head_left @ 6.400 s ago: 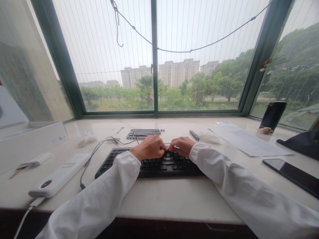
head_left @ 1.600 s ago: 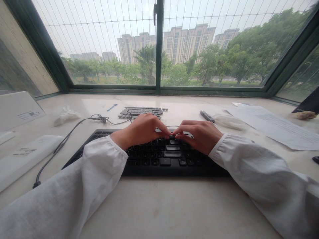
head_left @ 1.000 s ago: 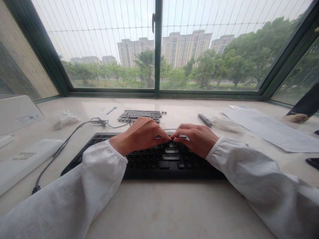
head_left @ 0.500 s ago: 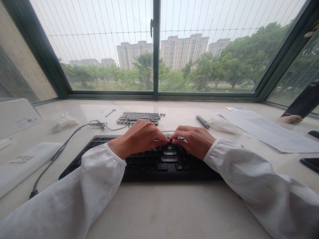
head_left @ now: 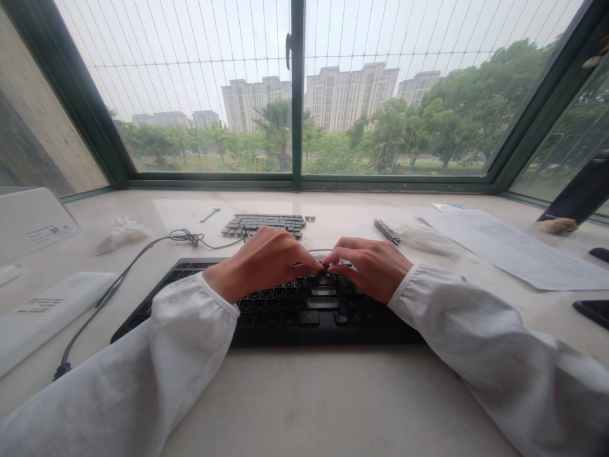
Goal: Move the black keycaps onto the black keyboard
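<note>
A black keyboard [head_left: 295, 317] lies in front of me on the pale stone sill [head_left: 304, 406]. My left hand [head_left: 266, 260] and my right hand [head_left: 371, 266] rest over its upper middle rows. Both hands are curled, and their fingertips meet in a pinch above one key spot. Whatever sits between the fingertips is hidden. White sleeves cover both forearms. Behind the keyboard, several loose dark keycaps [head_left: 264, 223] are laid out in rows.
The keyboard's cable [head_left: 128, 266] loops to the left. Further left are a white power bank [head_left: 42, 311], a white box [head_left: 28, 222] and a crumpled tissue [head_left: 118, 231]. A dark pen-like tool [head_left: 386, 231], printed paper [head_left: 514, 247] and a phone [head_left: 592, 311] lie on the right. Window glass closes off the back.
Over the last seconds my head has come closer and lower over the keyboard. The hands have stayed pinched at the same spot with only slight finger movement.
</note>
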### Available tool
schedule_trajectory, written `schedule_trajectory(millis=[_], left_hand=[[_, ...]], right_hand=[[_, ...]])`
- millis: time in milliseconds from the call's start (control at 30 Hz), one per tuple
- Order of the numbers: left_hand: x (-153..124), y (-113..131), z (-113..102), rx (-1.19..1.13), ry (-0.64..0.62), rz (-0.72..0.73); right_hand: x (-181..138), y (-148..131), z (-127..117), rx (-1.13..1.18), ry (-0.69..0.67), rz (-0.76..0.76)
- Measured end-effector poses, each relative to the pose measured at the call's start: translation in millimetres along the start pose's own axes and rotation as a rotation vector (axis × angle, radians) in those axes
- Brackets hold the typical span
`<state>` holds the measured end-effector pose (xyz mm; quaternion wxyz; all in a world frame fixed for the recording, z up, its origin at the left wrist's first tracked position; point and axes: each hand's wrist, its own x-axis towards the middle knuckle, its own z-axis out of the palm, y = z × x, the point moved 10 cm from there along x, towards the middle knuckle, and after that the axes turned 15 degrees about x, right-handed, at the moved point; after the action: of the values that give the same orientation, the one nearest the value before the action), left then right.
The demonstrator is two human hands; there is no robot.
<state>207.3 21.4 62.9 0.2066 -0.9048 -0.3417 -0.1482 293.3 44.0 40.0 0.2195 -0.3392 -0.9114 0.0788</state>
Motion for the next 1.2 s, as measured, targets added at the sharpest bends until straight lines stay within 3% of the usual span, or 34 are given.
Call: schedule_trajectory(millis=[500, 833, 1200], left_hand=[[0, 0, 6, 0.078, -0.101, -0.029], [-1, 12, 5, 0.122, -0.196, -0.085], [8, 19, -1, 0.146, -0.193, -0.147]], right_hand=[[0, -3, -1, -0.019, 0.008, 0.001], [-10, -37, 1, -0.264, -0.191, -0.074], [-19, -24, 10, -0.203, -0.165, -0.042]])
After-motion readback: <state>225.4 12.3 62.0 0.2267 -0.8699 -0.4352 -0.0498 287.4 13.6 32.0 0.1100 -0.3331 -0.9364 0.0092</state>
